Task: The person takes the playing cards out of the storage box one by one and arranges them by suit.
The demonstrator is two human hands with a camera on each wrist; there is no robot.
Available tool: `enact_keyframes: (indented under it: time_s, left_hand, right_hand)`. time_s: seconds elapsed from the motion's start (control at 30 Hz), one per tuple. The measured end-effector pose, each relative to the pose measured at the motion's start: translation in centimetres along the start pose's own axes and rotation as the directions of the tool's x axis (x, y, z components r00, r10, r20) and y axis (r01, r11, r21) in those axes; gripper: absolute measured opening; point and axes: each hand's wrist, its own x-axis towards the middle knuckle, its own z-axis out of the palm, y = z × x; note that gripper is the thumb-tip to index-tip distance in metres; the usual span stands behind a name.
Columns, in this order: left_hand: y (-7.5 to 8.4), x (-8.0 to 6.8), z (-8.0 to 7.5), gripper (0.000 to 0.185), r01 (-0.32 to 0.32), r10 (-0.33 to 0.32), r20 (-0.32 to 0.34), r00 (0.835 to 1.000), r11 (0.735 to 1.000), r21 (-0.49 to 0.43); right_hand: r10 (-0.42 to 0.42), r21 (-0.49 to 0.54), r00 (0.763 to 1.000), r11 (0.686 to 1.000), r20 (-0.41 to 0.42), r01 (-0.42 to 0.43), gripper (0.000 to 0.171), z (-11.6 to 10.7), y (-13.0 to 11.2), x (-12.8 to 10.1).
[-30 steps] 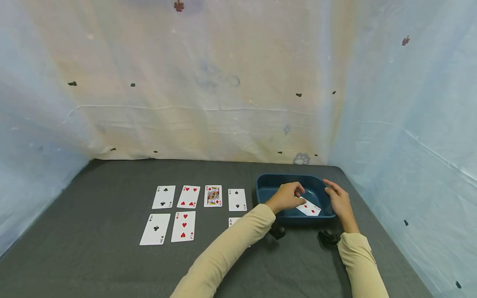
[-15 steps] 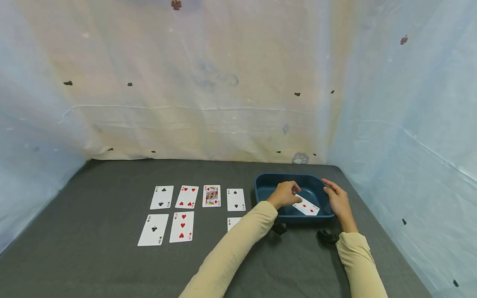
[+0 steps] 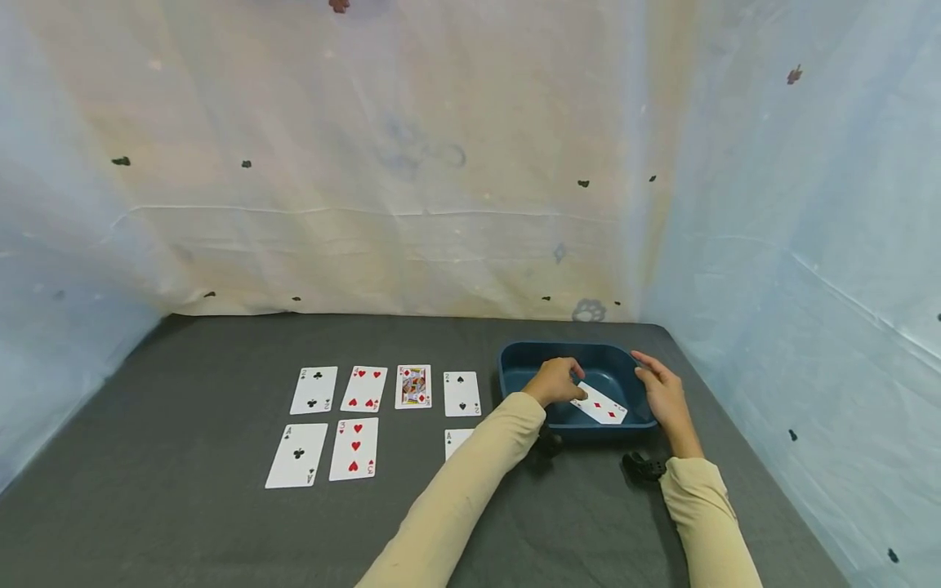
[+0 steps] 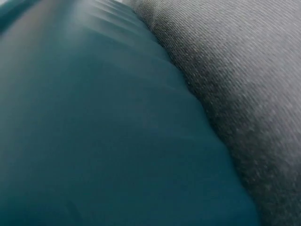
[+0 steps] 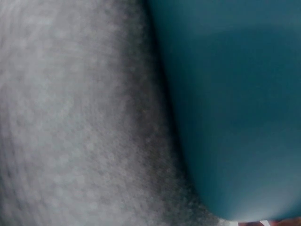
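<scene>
Above the dark blue tray [image 3: 515, 351], my left hand [image 3: 553, 384] bends its thumb and index finger with a gap between them. The thumb touches, or sits just over, the left end of a diamonds playing card [image 3: 601, 408] lying aslant in the tray; that end is partly covered. At the tray's right side, my right hand [image 3: 666, 400] grips the rim between thumb and fingers. Both wrist views show mostly the tray's outer wall [image 4: 117, 122] and the cloth, with neither grasp in clear sight.
Face-up cards lie in two rows left of the tray: two of clubs [image 3: 314, 390], four of hearts [image 3: 363, 389], king of diamonds [image 3: 413, 387], two of spades [image 3: 461, 394], ace of clubs [image 3: 296, 456], three of hearts [image 3: 354, 449]. My left sleeve covers part of an ace [image 3: 456, 441].
My left hand has slid a little left along the diamonds card, uncovering more of it. The card stays nearly in place in the tray. My right hand keeps its hold on the rim.
</scene>
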Motion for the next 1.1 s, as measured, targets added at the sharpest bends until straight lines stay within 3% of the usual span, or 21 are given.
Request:
enact_keyframes:
  time_s: [0.2, 0.47, 0.63, 0.8, 0.97, 1.1]
  left_hand:
    - [0.3, 0.2, 0.0, 0.030, 0.012, -0.014, 0.051, 0.999, 0.999, 0.037]
    - [0.3, 0.1, -0.3, 0.034, 0.032, -0.033, 0.043, 0.999, 0.999, 0.023]
    - [0.1, 0.0, -0.1, 0.040, -0.043, 0.037, 0.083, 0.996, 0.996, 0.072]
    - [0.1, 0.0, 0.3, 0.043, -0.125, 0.108, 0.165, 0.980, 0.987, 0.101]
    - [0.1, 0.0, 0.7, 0.042, -0.132, 0.109, 0.179, 0.978, 0.984, 0.121]
    - [0.0, 0.0, 0.8, 0.042, -0.136, 0.105, 0.170, 0.980, 0.973, 0.188]
  right_hand:
    - [-0.004, -0.016, 1.000, 1.000, 0.002, 0.004, 0.040, 0.0, -0.2, -0.1]
    - [-0.026, -0.011, 1.000, 1.000, -0.005, 0.026, 0.039, 0.0, -0.2, -0.1]
    - [-0.016, -0.008, 1.000, 1.000, -0.003, 0.016, 0.040, 0.0, -0.2, -0.1]
    - [-0.007, -0.011, 1.000, 1.000, 0.006, 0.007, 0.040, 0.1, -0.3, -0.1]
    - [-0.013, -0.007, 1.000, 1.000, 0.006, 0.013, 0.040, 0.0, -0.3, -0.2]
    - [-0.016, -0.008, 1.000, 1.000, -0.004, 0.016, 0.040, 0.0, -0.2, -0.1]
